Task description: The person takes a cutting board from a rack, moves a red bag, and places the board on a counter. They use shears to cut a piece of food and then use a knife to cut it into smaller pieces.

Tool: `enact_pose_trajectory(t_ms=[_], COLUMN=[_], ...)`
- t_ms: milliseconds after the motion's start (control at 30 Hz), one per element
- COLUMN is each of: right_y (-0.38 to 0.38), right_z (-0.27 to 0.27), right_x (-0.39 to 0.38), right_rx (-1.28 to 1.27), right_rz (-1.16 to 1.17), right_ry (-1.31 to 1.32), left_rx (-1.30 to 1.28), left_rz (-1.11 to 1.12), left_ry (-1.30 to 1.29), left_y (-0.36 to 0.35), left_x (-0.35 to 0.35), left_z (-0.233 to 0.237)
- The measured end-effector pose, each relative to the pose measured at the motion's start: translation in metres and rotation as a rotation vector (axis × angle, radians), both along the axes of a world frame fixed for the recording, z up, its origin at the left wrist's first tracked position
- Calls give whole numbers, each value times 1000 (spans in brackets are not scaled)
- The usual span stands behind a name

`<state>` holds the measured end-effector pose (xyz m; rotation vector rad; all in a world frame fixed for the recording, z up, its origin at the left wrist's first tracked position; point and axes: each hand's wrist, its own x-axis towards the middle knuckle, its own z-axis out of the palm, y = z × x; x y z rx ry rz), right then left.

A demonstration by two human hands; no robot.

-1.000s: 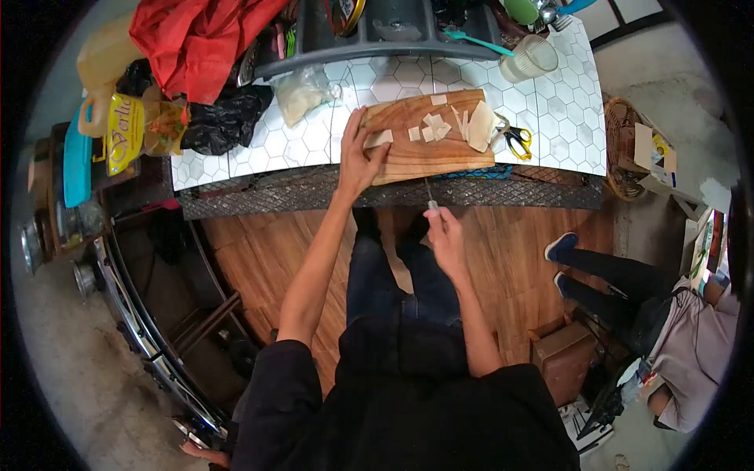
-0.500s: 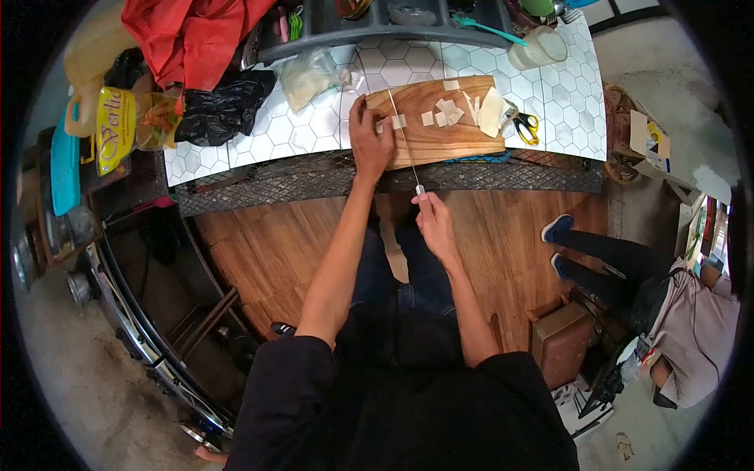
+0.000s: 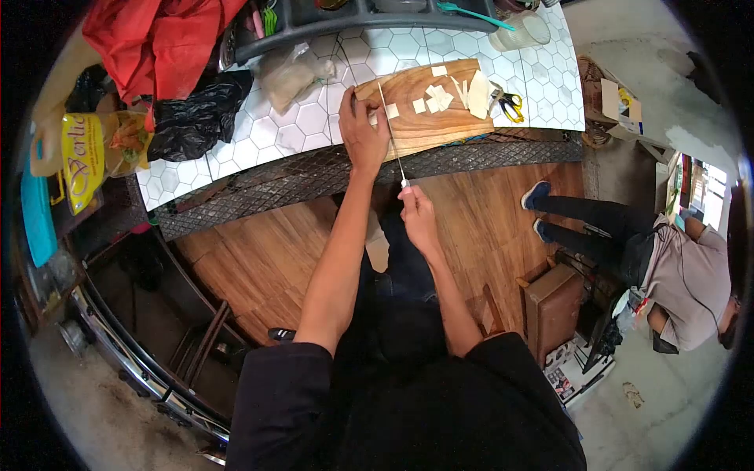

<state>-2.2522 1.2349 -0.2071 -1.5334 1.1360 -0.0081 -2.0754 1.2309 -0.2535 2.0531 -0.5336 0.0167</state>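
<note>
A wooden cutting board (image 3: 440,129) lies at the edge of the tiled table. My left hand (image 3: 365,133) rests on the board's left end, fingers closed on a small pale piece beside the blade. My right hand (image 3: 415,206) is closed around the handle of a long thin knife (image 3: 392,129), whose blade lies across the board. Just right of the blade is a pale square (image 3: 392,111). Several more pale squares (image 3: 438,98) lie mid-board, some overlapping. Thin strips and a larger pale sheet (image 3: 479,94) are at the right end, next to yellow-and-black scissors (image 3: 511,107).
A plastic bag (image 3: 289,77) lies left of the board, with a black bag (image 3: 200,118) and red cloth (image 3: 161,47) farther left. Behind are a grey tray (image 3: 314,30) and a clear cup (image 3: 521,31). Another person (image 3: 683,275) is at the right.
The view has shifted, so the table and board appear farther left and higher. A pale square now lies free of my left fingers, right of the blade. Both hands remain at the board and knife.
</note>
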Motion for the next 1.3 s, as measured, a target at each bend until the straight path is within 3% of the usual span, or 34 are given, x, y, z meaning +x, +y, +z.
enact_pose_trajectory(t_ms=[367,567,767,867,933,1033,1200,1300], right_y=[-21,-5,-32,-37,-42,-56,-74,-74], right_z=[15,-12,14,-10,-4,1,-2,-5], right_x=[17,-10,11,-16,-27,-34,-42,-47], right_rx=[-231,-74,-9,219,428,346,238,291], right_rz=[71,18,73,-12,-125,-85,40,30], right_ry=[52,-23,-34,-151,-193,-176,-197,-198], left_rx=[23,43,57,80,99,97,115,189], left_rz=[-12,2,-23,-38,-37,-90,18,-2], left_ry=[-39,-118,-93,-19,-118,-166,-130,-150], left_y=[-1,-1,-1,0,2,-3,1,10], left_x=[-2,0,0,0,-1,4,-10,-17], left_z=[0,-2,-2,1,-3,-3,6,7])
